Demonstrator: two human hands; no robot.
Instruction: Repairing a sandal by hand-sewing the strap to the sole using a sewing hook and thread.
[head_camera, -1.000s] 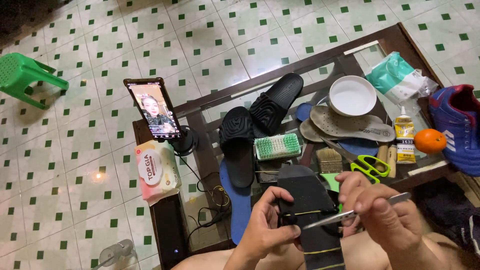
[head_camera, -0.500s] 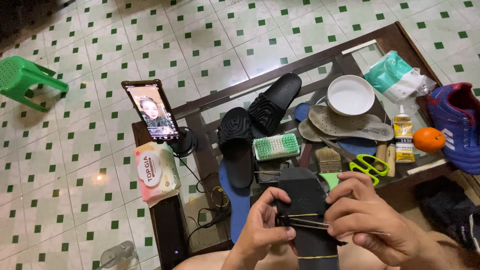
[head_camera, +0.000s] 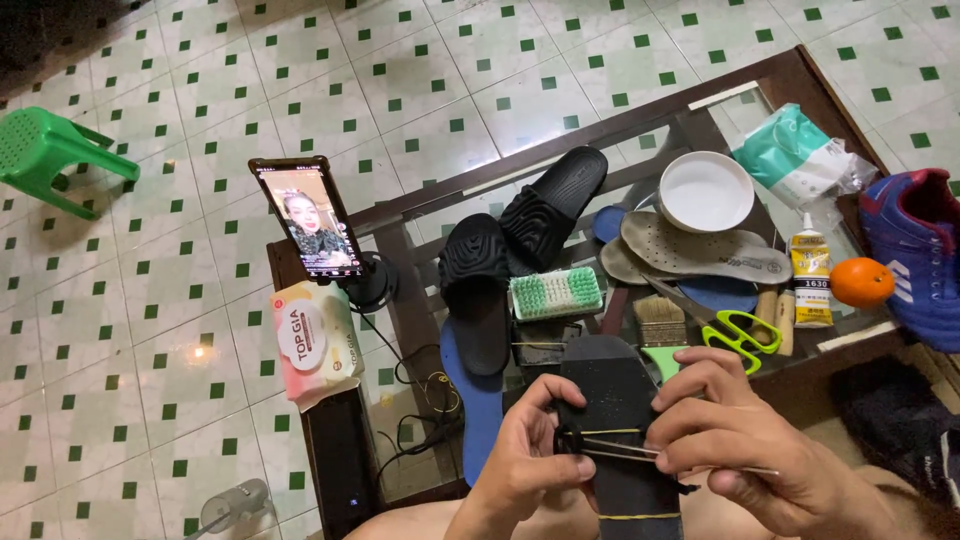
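Both hands over the desk edge. Left hand grips the black sole at its side; right hand, now lowered onto the sole, pinches a thin metal tool laid across it. Yellow bands wrap the sole; binding under way.

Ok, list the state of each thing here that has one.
Black shoe sole: bound with yellow rubber bands, held by both hands.
Left hand: gripping the sole's edge.
Right hand: pinching a thin rod.
Propped phone: screen lit.
White bowl: empty.
Green-handled scissors: closed.
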